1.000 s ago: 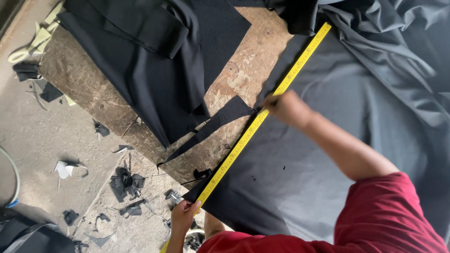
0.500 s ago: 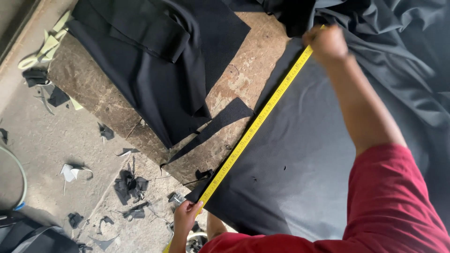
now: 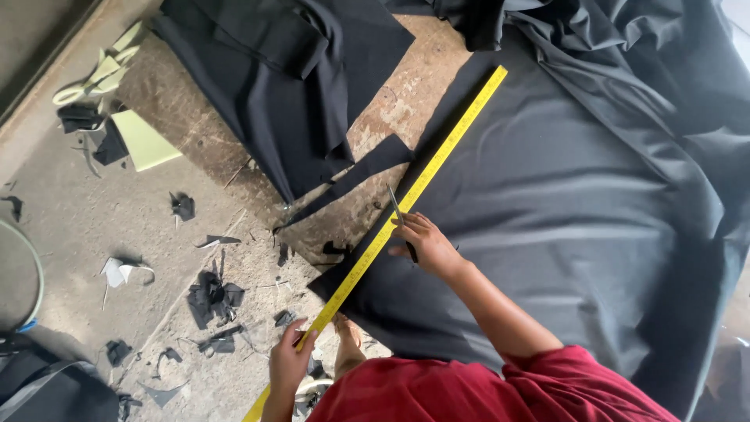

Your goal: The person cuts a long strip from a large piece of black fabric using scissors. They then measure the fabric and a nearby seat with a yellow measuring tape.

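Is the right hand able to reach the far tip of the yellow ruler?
Probably yes: the right hand rests midway along the yellow ruler, and only flat black cloth lies between it and the far tip.

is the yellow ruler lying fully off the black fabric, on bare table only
No, the yellow ruler lies along the edge of the dark fabric, with the right hand pressing on it.

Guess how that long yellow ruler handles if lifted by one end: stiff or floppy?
Probably fairly stiff: the yellow ruler lies dead straight across the black fabric, with the left hand on its near end. Being long and thin, it may sag or whip somewhat. It looks light, and could slide on cloth.
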